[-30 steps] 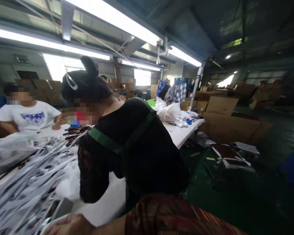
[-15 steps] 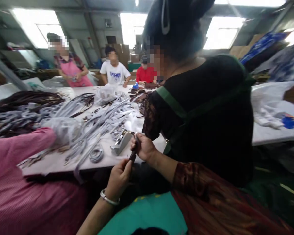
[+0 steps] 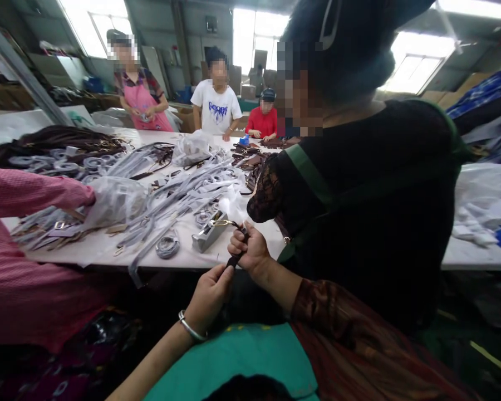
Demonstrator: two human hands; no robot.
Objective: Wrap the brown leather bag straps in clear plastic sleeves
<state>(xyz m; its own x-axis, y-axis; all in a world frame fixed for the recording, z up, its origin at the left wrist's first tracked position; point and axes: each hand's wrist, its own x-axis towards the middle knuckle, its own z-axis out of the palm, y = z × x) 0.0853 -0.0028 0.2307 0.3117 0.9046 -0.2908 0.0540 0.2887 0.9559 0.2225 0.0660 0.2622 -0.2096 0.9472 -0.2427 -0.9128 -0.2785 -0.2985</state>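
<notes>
bright windows (image 3: 271,28) in grey wall (image 3: 151,28); long white table (image 3: 186,245); dark green floor (image 3: 446,359)

I see a narrow, dark brown, leather-looking strap (image 3: 234,260) held aslant by the white counter's near edge (image 3: 184,259), an elongated gold-coloured metal clasp (image 3: 221,222) jutting leftward from its upper end.

Dark brown strap (image 3: 234,260), gold clasp (image 3: 220,223), teal apron (image 3: 246,356)

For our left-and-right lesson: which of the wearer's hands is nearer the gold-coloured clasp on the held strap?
Right. The right hand grips the dark strap close to the gold-coloured clasp; the left hand holds the strap lower down, farther from the clasp.
</notes>
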